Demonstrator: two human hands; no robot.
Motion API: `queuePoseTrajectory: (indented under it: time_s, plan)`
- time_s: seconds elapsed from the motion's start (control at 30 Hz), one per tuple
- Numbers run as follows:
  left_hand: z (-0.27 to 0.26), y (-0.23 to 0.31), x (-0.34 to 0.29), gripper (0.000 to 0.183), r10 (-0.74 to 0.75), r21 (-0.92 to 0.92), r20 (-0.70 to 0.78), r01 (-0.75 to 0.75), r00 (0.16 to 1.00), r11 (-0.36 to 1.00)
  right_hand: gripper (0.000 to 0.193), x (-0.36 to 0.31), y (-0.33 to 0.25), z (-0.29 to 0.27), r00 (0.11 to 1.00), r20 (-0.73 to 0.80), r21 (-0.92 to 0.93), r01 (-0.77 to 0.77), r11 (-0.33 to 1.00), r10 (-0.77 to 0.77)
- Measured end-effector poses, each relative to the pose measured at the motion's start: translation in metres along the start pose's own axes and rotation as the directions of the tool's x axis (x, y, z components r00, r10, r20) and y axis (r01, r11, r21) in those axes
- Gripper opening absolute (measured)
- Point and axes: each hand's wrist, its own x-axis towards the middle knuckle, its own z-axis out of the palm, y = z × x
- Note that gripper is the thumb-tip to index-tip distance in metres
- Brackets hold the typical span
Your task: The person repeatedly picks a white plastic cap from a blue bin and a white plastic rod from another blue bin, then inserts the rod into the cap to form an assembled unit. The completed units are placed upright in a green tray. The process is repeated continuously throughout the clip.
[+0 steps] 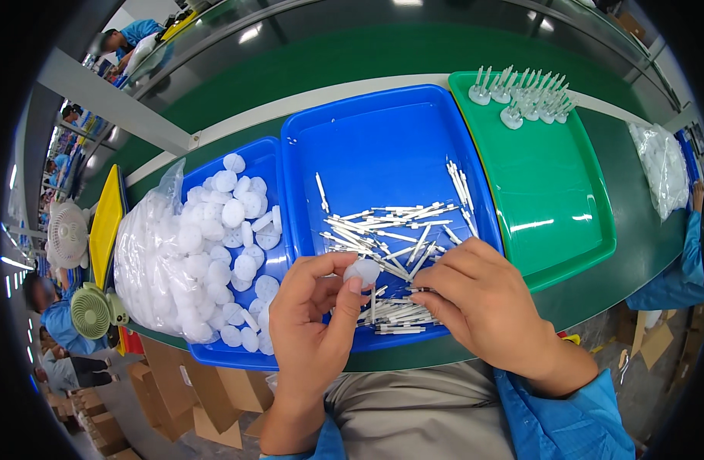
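My left hand (pixel 315 318) is closed in a pinch on a translucent white round cap (pixel 362 271), raised over the near part of the middle blue tray (pixel 359 146). A thin stick points down just below the cap; I cannot tell whether it is joined to it. Just to the right, my right hand (pixel 496 307) has its thumb and forefinger together on a thin white stick (pixel 418 290), mostly hidden by the fingers. Loose white sticks (pixel 402 313) lie scattered in the tray around both hands.
A left blue tray (pixel 271 165) holds many round white caps (pixel 244 267) beside a full clear plastic bag (pixel 156 261). On the right, a green tray (pixel 551 199) bears upright caps with sticks (pixel 532 100) at its far end. Two small fans (pixel 91 310) stand far left.
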Motion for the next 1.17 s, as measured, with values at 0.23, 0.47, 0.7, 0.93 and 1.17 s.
queuePoseTrajectory:
  time_s: [0.23, 0.47, 0.7, 0.93, 1.17]
  plan:
    - [0.0, 0.002, -0.003, 0.025, -0.053, -0.106, 0.073, 0.061, 0.996, 0.992, 0.022, 0.002, -0.009, 0.005, 0.992, 0.009, 0.348, -0.12, 0.93, 0.124]
    - [0.001, 0.006, -0.006, 0.023, -0.055, -0.178, 0.097, 0.071, 0.994, 0.981, 0.024, 0.005, -0.013, 0.022, 0.984, -0.154, 0.422, -0.021, 0.906, 0.095]
    - [-0.002, 0.006, -0.007, 0.022, -0.072, -0.22, 0.068, 0.085, 0.995, 0.972, 0.019, 0.0, -0.006, 0.02, 0.996, -0.081, 0.25, -0.028, 0.968, 0.049]
    - [0.001, 0.008, -0.007, 0.022, -0.087, -0.217, 0.054, 0.097, 0.995, 0.971, 0.018, 0.002, -0.012, 0.018, 0.991, -0.055, 0.385, -0.093, 0.918, 0.124]
    - [-0.001, 0.005, -0.007, 0.023, -0.066, -0.183, 0.064, 0.077, 0.996, 0.98, 0.015, 0.003, -0.009, 0.01, 0.903, 0.259, 0.59, -0.429, 0.684, 0.343]
